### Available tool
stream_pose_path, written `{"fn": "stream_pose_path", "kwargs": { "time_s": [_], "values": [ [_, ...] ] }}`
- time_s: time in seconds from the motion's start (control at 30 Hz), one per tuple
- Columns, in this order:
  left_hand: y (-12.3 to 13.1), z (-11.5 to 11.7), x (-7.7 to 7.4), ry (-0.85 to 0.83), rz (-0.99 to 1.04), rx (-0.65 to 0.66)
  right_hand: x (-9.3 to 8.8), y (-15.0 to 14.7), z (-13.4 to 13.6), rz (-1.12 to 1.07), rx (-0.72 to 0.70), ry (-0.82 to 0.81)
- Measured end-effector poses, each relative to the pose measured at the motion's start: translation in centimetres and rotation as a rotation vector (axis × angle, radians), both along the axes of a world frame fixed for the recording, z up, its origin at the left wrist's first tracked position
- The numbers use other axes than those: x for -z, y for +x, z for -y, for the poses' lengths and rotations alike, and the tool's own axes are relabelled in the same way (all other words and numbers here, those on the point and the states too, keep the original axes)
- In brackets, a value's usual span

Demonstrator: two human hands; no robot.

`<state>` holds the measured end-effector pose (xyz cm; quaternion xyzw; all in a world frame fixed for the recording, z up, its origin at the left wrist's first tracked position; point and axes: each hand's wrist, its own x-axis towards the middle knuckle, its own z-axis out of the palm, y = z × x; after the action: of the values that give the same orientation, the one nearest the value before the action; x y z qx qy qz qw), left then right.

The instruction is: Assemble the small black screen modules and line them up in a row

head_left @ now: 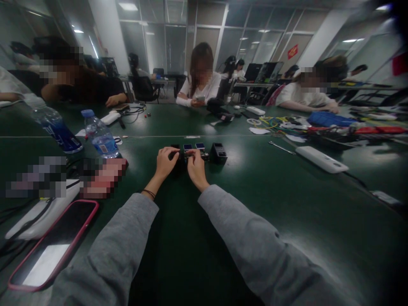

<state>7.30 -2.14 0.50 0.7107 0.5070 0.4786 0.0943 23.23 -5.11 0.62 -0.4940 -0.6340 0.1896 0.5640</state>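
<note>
My left hand (165, 162) curls its thumb and fingers round a small dark block (176, 158), mostly hidden by the hand and dim against the table. Close beside it, my right hand (196, 167) has thumb and fingers pinched together at a small electronic part whose shape I cannot make out. Just behind the right fingers are two small square pieces with dark blue faces and pale edges, a left one (188, 147) and a right one (199, 146). A black box-shaped device (219, 153) stands to the right, apart from both hands.
Two plastic bottles, one dark-labelled (59, 131) and one clear (100, 136), stand left. A red-cased phone (60, 238) lies near my left sleeve. At right are a wrench (281, 147), a white power strip (321, 160) and tangled cables (270, 123). People sit across the table.
</note>
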Motion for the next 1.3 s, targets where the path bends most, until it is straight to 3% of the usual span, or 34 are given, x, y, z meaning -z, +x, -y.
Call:
{"fn": "stream_pose_path", "kwargs": {
  "time_s": [0.13, 0.27, 0.47, 0.77, 1.1, 1.3],
  "values": [
    [0.0, 0.1, -0.2, -0.002, 0.007, -0.010, -0.6, 0.8, 0.0, 0.064, 0.057, 0.122],
    [0.1, 0.3, -0.3, 0.006, 0.040, -0.031, -0.9, 4.2, -0.4, 0.221, 0.097, 0.260],
    [0.6, 0.8, -0.5, -0.041, -0.136, 0.040, 1.0, 8.3, -0.9, 0.450, 0.044, 0.180],
    [0.7, 1.2, -0.4, -0.046, -0.387, 0.135, 1.8, 8.0, -1.1, 0.557, 0.007, 0.048],
    [0.2, 0.2, 0.6, -0.121, -0.179, 0.125, 1.3, 8.0, -0.8, 0.583, -0.010, 0.037],
    [-0.5, -0.2, 0.7, -0.171, -0.078, 0.254, 1.4, 7.9, -0.7, 0.556, -0.006, 0.054]
  ]
}}
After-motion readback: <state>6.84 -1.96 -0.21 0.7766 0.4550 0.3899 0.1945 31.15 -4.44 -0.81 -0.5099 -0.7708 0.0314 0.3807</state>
